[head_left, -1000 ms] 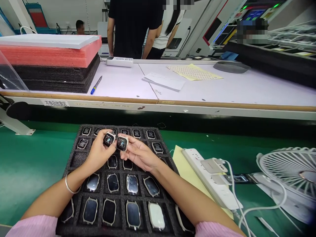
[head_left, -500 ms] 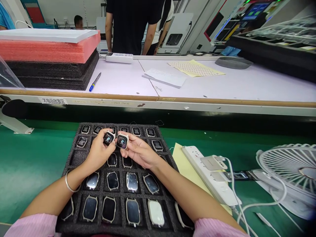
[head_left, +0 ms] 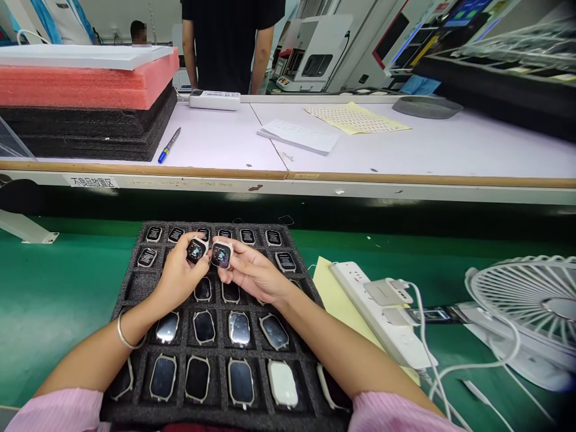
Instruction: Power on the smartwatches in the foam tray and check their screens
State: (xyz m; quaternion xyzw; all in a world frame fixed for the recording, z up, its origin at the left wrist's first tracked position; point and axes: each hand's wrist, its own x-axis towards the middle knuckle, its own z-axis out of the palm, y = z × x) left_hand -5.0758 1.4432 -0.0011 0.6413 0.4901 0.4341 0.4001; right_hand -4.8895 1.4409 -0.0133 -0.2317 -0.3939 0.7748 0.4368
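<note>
In the head view, with the middle of the foam tray (head_left: pixel 189 414) taken as the clock centre, both held units were toward 12 o'clock, above the tray's far half. The left hand (head_left: pixel 177 276) had its grip closed on the left watch (head_left: pixel 196 251), lit dial facing the camera; the right hand (head_left: pixel 256 275) had its grip closed on the right watch (head_left: pixel 221 255), dial likewise lit. The two watches were just beside each other, so a small inward movement of either hand could have knocked case against case. The right grip appeared to bear mainly on the case edge; a slackened finger could have dropped that unit onto the watches seated below. The tray lay on the green worktop (head_left: pixel 58 312), with the forearms over its margins at 8 and 4 o'clock. The bangle (head_left: pixel 120 327) was near the 9 o'clock edge; lowering that wrist could have scratched a screen. The tilted watch (head_left: pixel 274 332) at 3 o'clock sat askew and, if brushed, might have shifted further. Beyond it, also at 3 o'clock, the power strip (head_left: pixel 411 347) and white cable (head_left: pixel 422 318) lay near the right forearm; an outward elbow movement could have snagged the cable.
</note>
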